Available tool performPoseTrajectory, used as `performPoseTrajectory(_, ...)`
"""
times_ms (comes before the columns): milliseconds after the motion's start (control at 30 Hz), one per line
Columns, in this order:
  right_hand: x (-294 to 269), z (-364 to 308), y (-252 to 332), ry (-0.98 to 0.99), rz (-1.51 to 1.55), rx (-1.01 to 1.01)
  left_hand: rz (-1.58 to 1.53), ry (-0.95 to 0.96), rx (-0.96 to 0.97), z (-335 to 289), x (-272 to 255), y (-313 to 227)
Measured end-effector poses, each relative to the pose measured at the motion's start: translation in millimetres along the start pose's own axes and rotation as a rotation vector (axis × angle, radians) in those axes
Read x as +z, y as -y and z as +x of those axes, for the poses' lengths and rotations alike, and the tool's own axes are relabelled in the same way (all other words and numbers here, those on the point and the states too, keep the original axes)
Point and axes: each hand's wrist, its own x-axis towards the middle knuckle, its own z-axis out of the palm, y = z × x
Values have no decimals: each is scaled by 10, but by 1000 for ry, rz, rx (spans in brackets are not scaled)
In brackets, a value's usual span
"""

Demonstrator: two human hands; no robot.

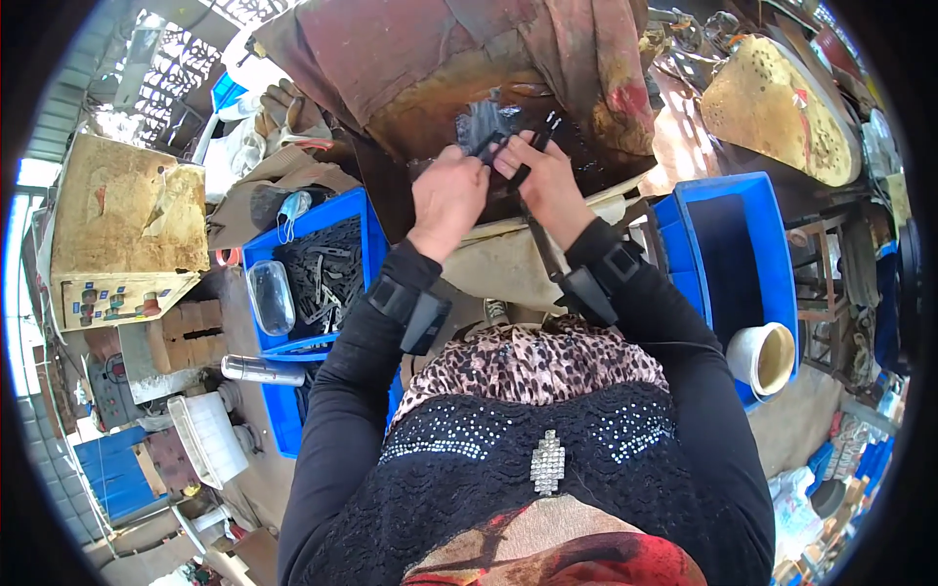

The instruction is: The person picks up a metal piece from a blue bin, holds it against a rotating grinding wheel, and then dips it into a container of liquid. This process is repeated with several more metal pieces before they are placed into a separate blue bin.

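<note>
Both of my hands meet over the dark, wet-looking work surface (pixel 576 122) under a hanging cloth. My left hand (pixel 449 200) is closed, its fingers pinching a small black part (pixel 489 148). Close beside it, my right hand (pixel 552 190) is closed around a dark slim tool (pixel 540 145) with two thin pale tips pointing away from me. The tool's exact kind cannot be made out. Just beyond the fingers lies a greyish clump, perhaps crumpled plastic (pixel 481 119). A dark bar (pixel 537 234) runs down from beneath my right hand toward my lap.
At left, a blue crate (pixel 367 220) holds several dark metal pieces, a clear container (pixel 271 296) and a face mask (pixel 292 210). A metal flask (pixel 262 370) lies below it. Blue bins (pixel 692 256) stand at right, with a cream pot (pixel 762 357). A stained reddish cloth (pixel 391 59) hangs ahead.
</note>
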Motion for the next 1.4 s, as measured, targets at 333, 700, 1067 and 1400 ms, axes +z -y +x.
performPoseTrajectory(333,20,-26,-66,-25,23,-45,-838,307,-420,-243,-132,91)
performPoseTrajectory(700,181,-178,269,-15,-336,119,-1256,371,-565,-258,-317,-25)
performPoseTrajectory(1067,173,-190,430,206,-384,161,-1332,669,-513,-208,-526,-139)
performPoseTrajectory(1400,34,-211,550,249,-398,239,-1242,394,-582,-287,-347,-23)
